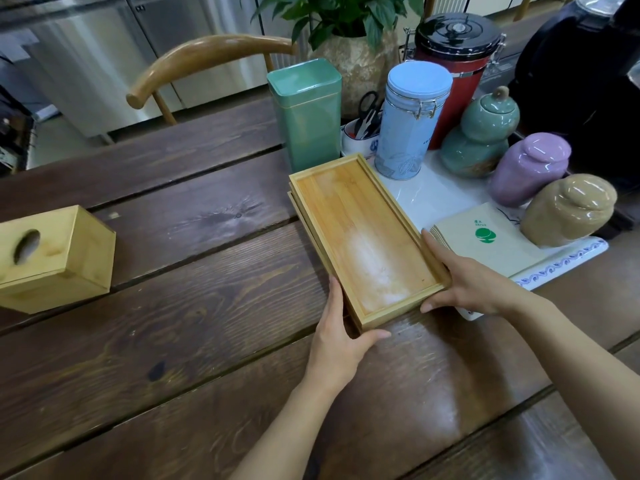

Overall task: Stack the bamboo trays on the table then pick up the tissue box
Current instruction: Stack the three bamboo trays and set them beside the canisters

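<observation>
Two rectangular bamboo trays (360, 237) lie stacked on the dark wooden table (173, 341), the upper one slightly offset from the lower. My left hand (337, 336) grips the stack's near left corner, fingers along the side and thumb at the front edge. My right hand (467, 284) holds the near right corner and right side. A bamboo tissue box (55, 258) with an oval slot in its top sits at the far left of the table, apart from both hands.
Behind the trays stand a green tin (306, 112), a light blue canister (410, 123), a red canister, and teal, purple and beige ceramic jars on a white tray (561, 259). A stack of paper napkins (488, 237) lies beside my right hand. A wooden chair (207, 60) is across.
</observation>
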Action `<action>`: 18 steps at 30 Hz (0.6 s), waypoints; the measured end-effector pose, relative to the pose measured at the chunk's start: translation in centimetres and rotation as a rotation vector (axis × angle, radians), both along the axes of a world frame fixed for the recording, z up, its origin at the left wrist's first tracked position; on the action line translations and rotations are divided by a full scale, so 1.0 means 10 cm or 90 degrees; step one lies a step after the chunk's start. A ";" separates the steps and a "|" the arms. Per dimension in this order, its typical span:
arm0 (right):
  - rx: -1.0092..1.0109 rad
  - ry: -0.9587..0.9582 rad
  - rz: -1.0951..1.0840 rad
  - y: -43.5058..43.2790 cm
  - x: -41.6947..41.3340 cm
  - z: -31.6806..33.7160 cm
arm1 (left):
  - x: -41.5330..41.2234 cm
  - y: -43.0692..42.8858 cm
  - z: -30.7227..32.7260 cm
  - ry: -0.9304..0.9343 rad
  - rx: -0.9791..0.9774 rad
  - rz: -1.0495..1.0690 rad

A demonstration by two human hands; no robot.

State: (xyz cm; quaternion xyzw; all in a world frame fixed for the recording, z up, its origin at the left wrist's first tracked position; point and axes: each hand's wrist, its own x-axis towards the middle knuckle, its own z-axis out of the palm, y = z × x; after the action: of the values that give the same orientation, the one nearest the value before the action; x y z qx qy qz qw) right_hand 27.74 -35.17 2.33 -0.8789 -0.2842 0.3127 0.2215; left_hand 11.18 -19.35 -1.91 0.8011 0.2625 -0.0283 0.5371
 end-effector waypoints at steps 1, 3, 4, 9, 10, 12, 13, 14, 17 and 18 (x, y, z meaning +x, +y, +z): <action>-0.009 0.003 0.001 0.01 0.00 0.02 | 0.01 -0.01 -0.01 -0.006 -0.004 0.008; -0.017 0.003 -0.003 0.02 0.00 0.04 | 0.02 -0.02 -0.01 -0.019 -0.006 0.025; -0.018 -0.001 -0.007 0.02 0.00 0.05 | 0.02 -0.02 -0.02 -0.022 -0.004 0.033; -0.006 0.011 -0.031 -0.01 0.03 -0.01 | 0.03 -0.04 -0.03 -0.015 0.024 0.025; -0.004 0.012 -0.033 -0.01 0.03 -0.01 | 0.04 -0.04 -0.02 -0.015 0.034 0.019; -0.007 0.011 -0.032 0.00 0.03 -0.01 | 0.05 -0.06 -0.02 -0.020 0.051 0.013; -0.012 0.009 -0.031 0.00 0.04 -0.01 | 0.05 -0.07 -0.03 -0.023 0.056 0.013; -0.015 0.006 -0.030 0.01 0.04 -0.01 | 0.05 -0.08 -0.03 -0.025 0.059 0.016; -0.019 0.000 -0.029 0.01 0.04 -0.01 | 0.05 -0.10 -0.04 -0.029 0.058 0.029; -0.020 -0.001 -0.029 0.01 0.04 -0.01 | 0.04 -0.10 -0.05 -0.032 0.056 0.034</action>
State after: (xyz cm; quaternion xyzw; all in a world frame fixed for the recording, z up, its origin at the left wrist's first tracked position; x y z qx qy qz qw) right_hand 28.11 -35.02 2.19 -0.8889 -0.2589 0.3112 0.2144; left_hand 11.60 -20.39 -2.42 0.8172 0.2715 0.0176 0.5082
